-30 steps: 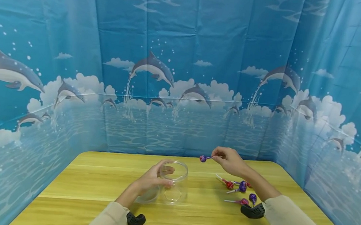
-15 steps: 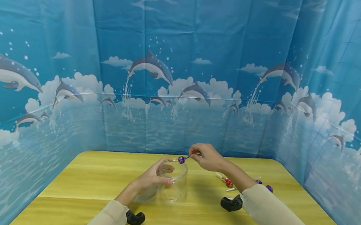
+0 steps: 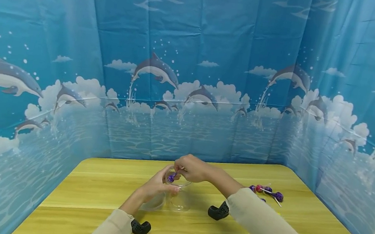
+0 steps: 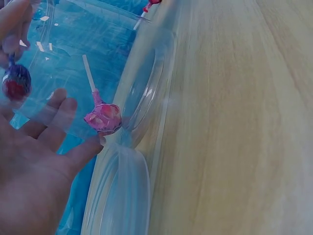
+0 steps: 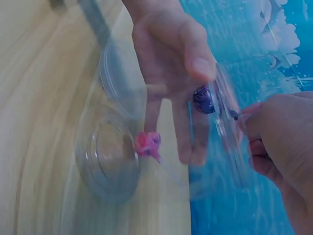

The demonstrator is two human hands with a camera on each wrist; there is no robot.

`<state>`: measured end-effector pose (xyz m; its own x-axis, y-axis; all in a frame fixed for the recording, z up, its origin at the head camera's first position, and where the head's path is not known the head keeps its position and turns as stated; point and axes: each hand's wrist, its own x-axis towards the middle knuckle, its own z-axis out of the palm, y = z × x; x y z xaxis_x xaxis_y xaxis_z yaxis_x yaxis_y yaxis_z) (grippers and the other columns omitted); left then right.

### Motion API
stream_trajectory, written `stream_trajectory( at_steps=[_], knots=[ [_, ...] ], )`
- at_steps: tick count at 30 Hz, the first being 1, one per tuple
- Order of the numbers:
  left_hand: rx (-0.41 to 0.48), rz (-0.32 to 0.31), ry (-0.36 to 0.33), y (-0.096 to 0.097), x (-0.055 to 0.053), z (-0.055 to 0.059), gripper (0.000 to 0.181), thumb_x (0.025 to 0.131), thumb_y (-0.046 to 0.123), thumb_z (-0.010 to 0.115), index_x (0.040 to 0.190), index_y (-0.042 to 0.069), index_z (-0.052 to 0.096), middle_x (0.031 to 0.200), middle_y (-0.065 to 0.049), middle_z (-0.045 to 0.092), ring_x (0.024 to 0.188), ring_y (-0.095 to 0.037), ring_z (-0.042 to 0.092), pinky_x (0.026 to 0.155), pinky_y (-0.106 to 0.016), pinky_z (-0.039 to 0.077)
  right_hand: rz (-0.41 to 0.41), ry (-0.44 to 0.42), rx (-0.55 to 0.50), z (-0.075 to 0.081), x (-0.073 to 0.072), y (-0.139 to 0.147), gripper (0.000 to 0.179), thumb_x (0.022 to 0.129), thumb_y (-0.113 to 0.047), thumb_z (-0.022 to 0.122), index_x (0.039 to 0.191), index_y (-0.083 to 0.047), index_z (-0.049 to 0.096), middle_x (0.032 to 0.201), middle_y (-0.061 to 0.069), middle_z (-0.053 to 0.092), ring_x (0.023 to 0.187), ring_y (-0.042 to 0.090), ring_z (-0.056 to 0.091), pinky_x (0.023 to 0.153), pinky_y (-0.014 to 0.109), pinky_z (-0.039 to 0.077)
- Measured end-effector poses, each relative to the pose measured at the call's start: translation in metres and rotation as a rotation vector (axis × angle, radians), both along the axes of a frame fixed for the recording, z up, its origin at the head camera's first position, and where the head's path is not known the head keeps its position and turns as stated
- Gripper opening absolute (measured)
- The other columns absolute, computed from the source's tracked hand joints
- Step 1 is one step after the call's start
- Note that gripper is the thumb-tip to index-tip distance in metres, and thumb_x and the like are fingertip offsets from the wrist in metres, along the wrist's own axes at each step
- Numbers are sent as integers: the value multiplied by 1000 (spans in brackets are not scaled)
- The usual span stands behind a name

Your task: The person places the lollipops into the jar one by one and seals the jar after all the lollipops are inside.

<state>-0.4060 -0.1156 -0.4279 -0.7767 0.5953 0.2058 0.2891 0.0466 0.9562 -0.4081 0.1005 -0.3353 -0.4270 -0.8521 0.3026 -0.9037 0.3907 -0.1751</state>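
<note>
My left hand (image 3: 157, 185) holds a clear round jar (image 3: 181, 204), thumb on the near side and fingers round the far side. My right hand (image 3: 194, 169) is over the jar's mouth, pinching the stick of a purple-wrapped lollipop (image 3: 171, 178). The candy end hangs head down just inside the rim, as the right wrist view shows with the purple lollipop (image 5: 203, 100). Near the jar's base, a pink lollipop (image 4: 103, 117) shows through the clear wall, its white stick pointing up toward the mouth. A clear round lid (image 4: 124, 196) lies beside the jar, partly behind the left hand in the head view.
Several purple and red lollipops (image 3: 278, 196) lie on the yellow wood-grain table (image 3: 98, 184) at the right, partly hidden by the right forearm. A blue dolphin-print curtain (image 3: 172, 130) hangs along the table's back and sides. Black wrist devices (image 3: 218, 211) sit under both cuffs.
My right hand has carried the purple lollipop leftward from beside the loose lollipops to the jar and lowered its candy end into the mouth. My left hand has stayed on the jar.
</note>
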Motion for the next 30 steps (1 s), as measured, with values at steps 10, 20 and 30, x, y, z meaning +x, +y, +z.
stream_trajectory(
  at_steps=[10,20,30],
  knots=[
    [5,-5,16,-1,-1,-4,82,98,19,72,165,18,24,130,-18,60,95,-25,64,93,-42,52,20,-96,-39,-14,-3,-14,12,100,1,65,91,-3,72,89,8,72,78,17,68,71,23,53],
    [19,-6,17,-2,-2,-6,78,98,20,71,163,19,29,143,-13,53,118,-43,56,94,-45,52,-23,-125,-128,-21,-2,-16,11,99,-2,69,96,-8,77,92,1,74,85,24,72,73,22,54],
    [-3,-12,43,-4,-4,-6,82,98,30,72,164,23,26,161,-7,37,139,-30,45,110,-55,40,-29,-100,-192,-25,-3,-14,9,96,-2,72,100,-8,79,96,2,75,88,14,69,79,31,58]
  ],
)
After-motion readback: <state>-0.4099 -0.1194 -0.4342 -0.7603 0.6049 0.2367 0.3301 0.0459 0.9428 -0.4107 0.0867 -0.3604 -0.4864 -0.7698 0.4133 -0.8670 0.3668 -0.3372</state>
